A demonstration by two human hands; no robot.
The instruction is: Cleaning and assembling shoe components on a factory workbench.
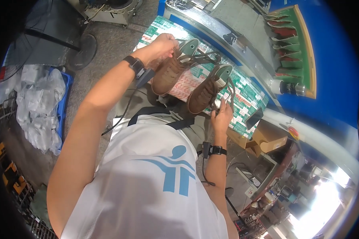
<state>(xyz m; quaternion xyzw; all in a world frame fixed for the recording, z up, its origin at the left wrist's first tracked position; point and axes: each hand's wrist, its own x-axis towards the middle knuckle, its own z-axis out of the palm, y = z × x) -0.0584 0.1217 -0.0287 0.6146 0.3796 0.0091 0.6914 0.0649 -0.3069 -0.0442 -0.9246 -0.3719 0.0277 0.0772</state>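
Observation:
Two brown lace-up shoes stand side by side, toes toward me, with green insoles showing. My left hand (163, 48) is closed in a pinch beside the collar of the left shoe (168, 75); a dark lace shows at its fingertips. At the outer side of the right shoe (202, 95), my right hand (222, 118) has thumb and finger closed on a dark shoelace (232, 88) that loops up from that shoe. Other lace lengths trail between the two shoes. The fingertips' exact hold is small and partly hidden.
The shoes stand on a surface covered in green, white and red printed wrapping (243, 104). A dark phone-like slab (254, 118) lies at its right edge. An open cardboard box (269, 137) is below it. Beyond runs a conveyor-like machine (227, 38). Plastic-wrapped items (40, 107) fill a blue crate at left.

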